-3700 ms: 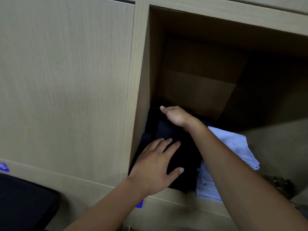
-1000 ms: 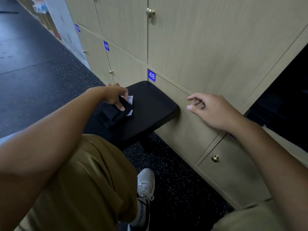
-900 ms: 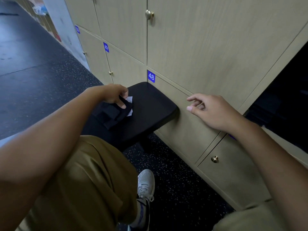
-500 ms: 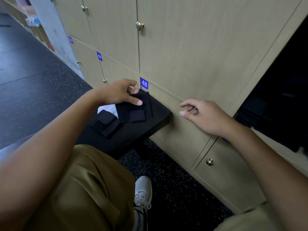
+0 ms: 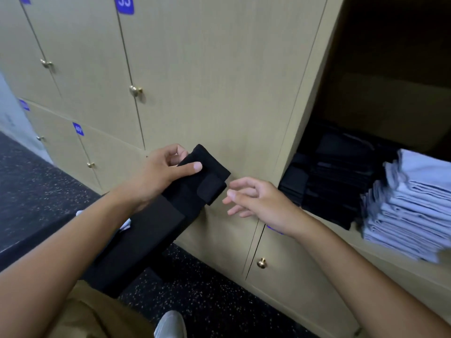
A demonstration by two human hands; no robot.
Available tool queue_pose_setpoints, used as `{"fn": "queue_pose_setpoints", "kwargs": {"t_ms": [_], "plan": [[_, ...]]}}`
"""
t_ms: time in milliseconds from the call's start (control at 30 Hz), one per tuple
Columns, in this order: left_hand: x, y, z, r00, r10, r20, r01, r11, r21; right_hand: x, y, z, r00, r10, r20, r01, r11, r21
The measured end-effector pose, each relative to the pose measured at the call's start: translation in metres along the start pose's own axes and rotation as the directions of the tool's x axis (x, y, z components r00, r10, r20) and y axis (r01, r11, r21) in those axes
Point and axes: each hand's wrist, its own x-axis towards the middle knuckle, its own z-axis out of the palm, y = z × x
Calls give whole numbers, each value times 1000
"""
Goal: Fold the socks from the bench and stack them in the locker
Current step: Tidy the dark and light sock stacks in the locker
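L hand [image 5: 161,172] grips a black folded sock [image 5: 202,181], thumb on top, fingers curled under; sock held in the air in front of the closed locker doors [image 5: 207,81], above the near end of the black desk [image 5: 136,242]. One end flap of the sock is doubled over, pointing toward the R hand. R hand [image 5: 256,201] is empty, fingers loosely spread, palm facing left, just beside the sock's free end but not touching it. Open locker [image 5: 390,93] at right: black sock stack [image 5: 334,179] on its shelf, left side; light blue sock stack [image 5: 410,211] right beside it, touching, taller at the front edge. A bit of white fabric [image 5: 127,224] shows on the desk under the L forearm; can't tell what it is. Lower locker door w/ brass knob [image 5: 261,262] below the R wrist. Dark speckled floor [image 5: 214,301], tan trouser leg [image 5: 97,318] and white shoe toe [image 5: 170,324] at bottom of view. Blue number tags on doors, upper one reads 35-ish, blurred.
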Motion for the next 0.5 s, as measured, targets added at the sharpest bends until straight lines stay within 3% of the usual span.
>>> {"fn": "queue_pose_setpoints", "kwargs": {"t_ms": [200,500], "plan": [[4,17,40,1000,21,-5,-21,984,-178,-21,-2,-10,1000,-5,7,4,996,88],[1,45,91,996,92,22,-87,980,-178,-46,1,-34,968,-72,-242,117,977,180]]}}
